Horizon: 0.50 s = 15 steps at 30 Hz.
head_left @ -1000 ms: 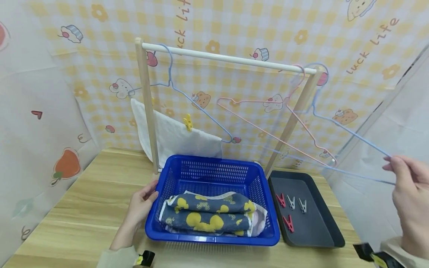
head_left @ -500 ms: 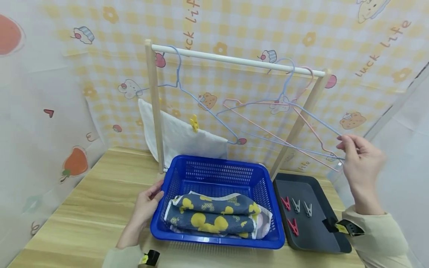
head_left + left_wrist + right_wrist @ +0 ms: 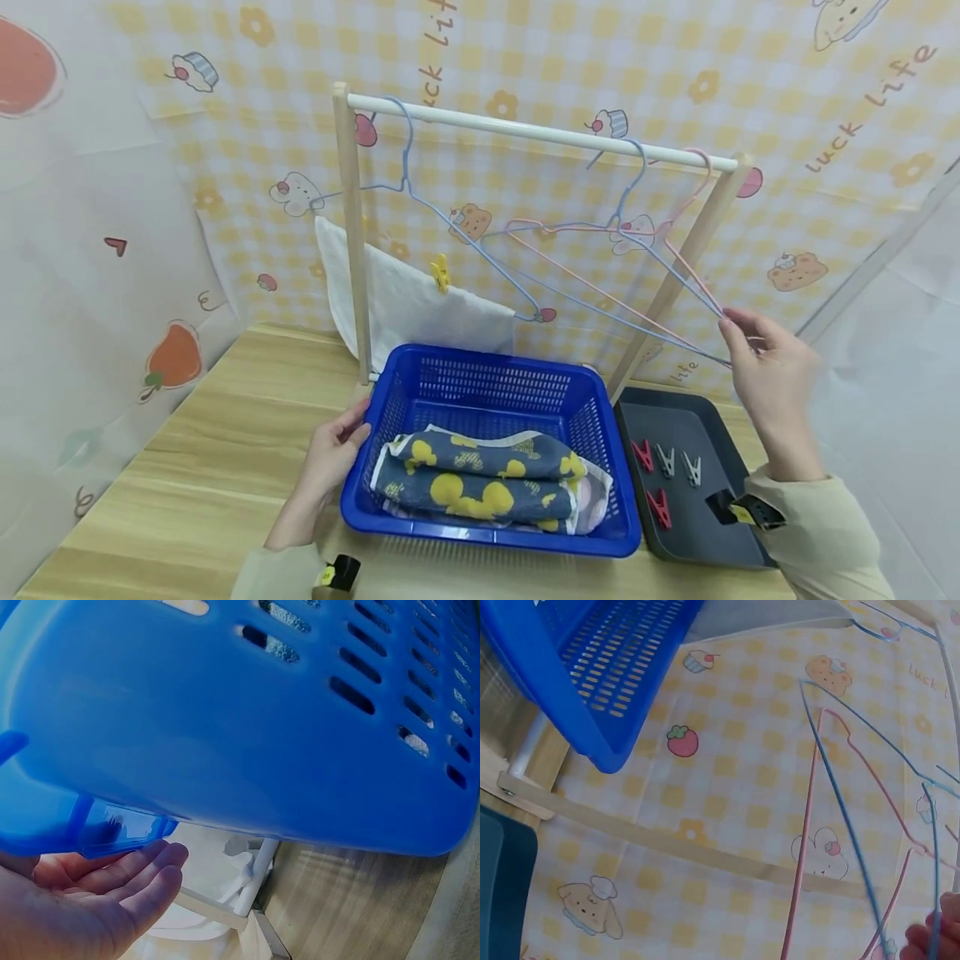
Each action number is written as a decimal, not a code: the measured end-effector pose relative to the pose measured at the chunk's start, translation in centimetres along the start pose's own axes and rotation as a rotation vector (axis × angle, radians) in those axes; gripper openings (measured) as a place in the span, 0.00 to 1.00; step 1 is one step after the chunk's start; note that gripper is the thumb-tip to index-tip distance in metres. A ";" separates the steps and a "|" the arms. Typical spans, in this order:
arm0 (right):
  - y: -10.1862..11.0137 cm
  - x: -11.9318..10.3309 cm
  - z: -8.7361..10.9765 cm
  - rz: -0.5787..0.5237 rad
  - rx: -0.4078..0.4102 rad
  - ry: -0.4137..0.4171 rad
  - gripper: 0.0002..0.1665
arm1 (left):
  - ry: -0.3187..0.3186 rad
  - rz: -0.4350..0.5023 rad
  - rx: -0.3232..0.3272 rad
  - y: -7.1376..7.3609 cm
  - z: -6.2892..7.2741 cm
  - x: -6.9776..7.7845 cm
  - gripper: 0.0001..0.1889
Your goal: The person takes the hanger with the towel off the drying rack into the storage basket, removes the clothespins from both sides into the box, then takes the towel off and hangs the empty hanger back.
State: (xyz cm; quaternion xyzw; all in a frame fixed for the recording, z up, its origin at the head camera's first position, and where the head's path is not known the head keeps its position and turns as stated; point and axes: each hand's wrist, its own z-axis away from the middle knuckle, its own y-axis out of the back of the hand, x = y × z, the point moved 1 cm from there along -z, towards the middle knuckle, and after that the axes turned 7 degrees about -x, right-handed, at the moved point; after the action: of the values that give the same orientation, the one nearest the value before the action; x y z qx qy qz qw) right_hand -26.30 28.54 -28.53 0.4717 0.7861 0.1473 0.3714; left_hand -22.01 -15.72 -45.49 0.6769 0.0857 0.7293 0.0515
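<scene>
My right hand [image 3: 772,375] pinches the right end of a blue wire hanger [image 3: 622,218], between thumb and fingers. The hanger's hook curves over the white bar [image 3: 510,125] of the wooden rack, left of a pink hanger [image 3: 585,268] whose wires it overlaps. In the right wrist view, the fingertips [image 3: 930,934] show at the blue wire. My left hand [image 3: 330,458] rests at the left rim of a blue basket [image 3: 491,546], fingers loosely extended below the rim in the left wrist view. A folded navy cloth with yellow shapes [image 3: 472,493] lies inside.
At the rack's left end hangs another blue hanger [image 3: 472,243], with a white cloth [image 3: 405,308] held by a yellow clothespin [image 3: 440,273]. Right of the basket, a dark tray [image 3: 720,542] bears several red and grey clothespins. A patterned curtain backs the wooden table [image 3: 187,467].
My right hand has carried the blue hanger leftward from beyond the rack's right post, bringing its hook onto the bar. The left hand has stayed at the basket rim. The view has shifted slightly.
</scene>
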 end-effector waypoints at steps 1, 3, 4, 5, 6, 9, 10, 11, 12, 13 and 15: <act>-0.1 -0.3 0.0 0.013 0.017 0.037 0.13 | 0.002 0.001 -0.002 0.0 0.0 0.0 0.21; -0.6 -1.0 -0.1 0.039 0.043 0.126 0.15 | 0.003 0.000 -0.005 -0.1 0.0 0.0 0.21; -1.0 -1.5 -0.1 0.029 0.054 0.179 0.15 | -0.001 0.000 -0.005 -0.1 0.0 0.0 0.21; -1.5 -2.1 -0.1 0.012 0.057 0.236 0.15 | -0.001 -0.003 -0.004 -0.1 0.0 0.0 0.21; -2.2 -2.9 -0.2 -0.010 0.044 0.294 0.15 | 0.000 -0.004 -0.001 -0.1 0.0 0.0 0.21; -4.5 -5.6 -0.6 -0.133 -0.064 0.416 0.14 | -0.001 -0.003 0.009 -0.2 0.0 -0.1 0.21; -5.5 -6.7 -0.8 -0.181 -0.103 0.456 0.14 | -0.003 -0.004 0.015 -0.2 0.0 0.0 0.21; -6.4 -7.9 -1.0 -0.214 -0.153 0.484 0.15 | 0.001 -0.006 0.019 -0.1 0.1 0.0 0.21; -7.1 -9.1 -1.2 -0.236 -0.205 0.501 0.15 | -0.006 -0.004 0.023 -0.1 0.1 0.0 0.21; -7.9 -10.3 -1.5 -0.250 -0.262 0.499 0.17 | -0.012 -0.004 0.026 -0.1 0.1 0.0 0.20; -9.3 -12.4 -2.1 -0.261 -0.381 0.478 0.20 | -0.018 -0.007 0.033 -0.2 0.1 0.1 0.20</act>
State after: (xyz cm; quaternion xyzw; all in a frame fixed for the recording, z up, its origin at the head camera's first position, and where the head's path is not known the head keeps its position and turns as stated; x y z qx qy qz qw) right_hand -30.20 13.44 -26.98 0.2413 0.8631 0.3494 0.2735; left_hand -21.94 -15.52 -45.47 0.6837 0.0995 0.7216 0.0438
